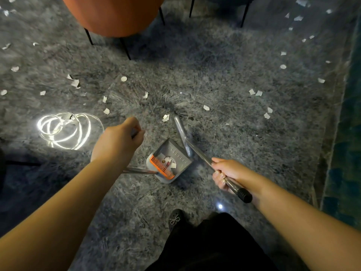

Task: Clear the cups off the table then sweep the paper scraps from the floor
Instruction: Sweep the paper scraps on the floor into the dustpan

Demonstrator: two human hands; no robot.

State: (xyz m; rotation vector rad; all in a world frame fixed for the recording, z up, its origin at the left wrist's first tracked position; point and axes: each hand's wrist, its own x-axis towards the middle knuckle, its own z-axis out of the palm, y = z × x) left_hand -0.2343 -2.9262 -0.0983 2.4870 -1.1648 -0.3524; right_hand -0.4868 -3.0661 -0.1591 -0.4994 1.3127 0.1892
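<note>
My right hand grips the metal broom handle near its black end cap; the grey broom head rests on the floor beside the dustpan. My left hand is closed around the top of the dustpan's metal handle. The grey dustpan with an orange comb edge stands on the floor between my hands and holds a few white paper scraps. Several more paper scraps lie scattered over the grey marbled floor. No cups are in view.
An orange round chair on thin black legs stands at the top left, with another chair's black legs at the top right. A teal rug edge runs down the right side. My dark shoe and dark clothing are at the bottom.
</note>
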